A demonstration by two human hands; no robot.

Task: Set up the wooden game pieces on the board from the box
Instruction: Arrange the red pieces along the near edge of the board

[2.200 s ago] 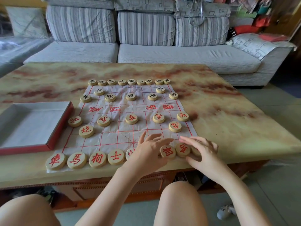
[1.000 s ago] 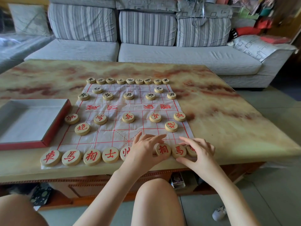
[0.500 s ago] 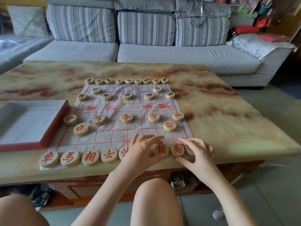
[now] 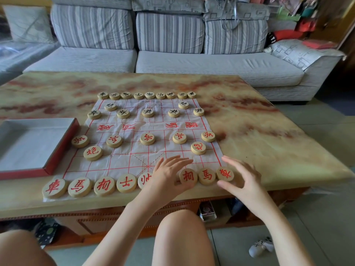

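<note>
Along the near edge of the board, the red back row looked nearly whole w/ both hands at its right end. Compared w/ half a sec before, the right hand had lifted off the end piece: the red chariot, earlier hidden under its fingers, now showed fully, sitting at the board's near-right corner, touching the horse beside it. Right fingers were spread and curled loosely around the chariot, holding nothing; thumb lay just beside its near rim.

Left hand lay flat, fingers extended, over the gap between the general and the elephant. It covered whatever sat there, so can't tell if it gripped a piece; prob. the second advisor was under the palm, but that's a guess.

Rest of red: four pieces to the left in a row, two cannons, five soldiers, all placed. Black side at the far edge looked full too. Box sat at left on the bench, inside bare as far as visible.

Judgement: setup was basically done. Only small nudges left, e.g. evening out spacing at the right end of the row, since those three pieces sat bunched together.
</note>
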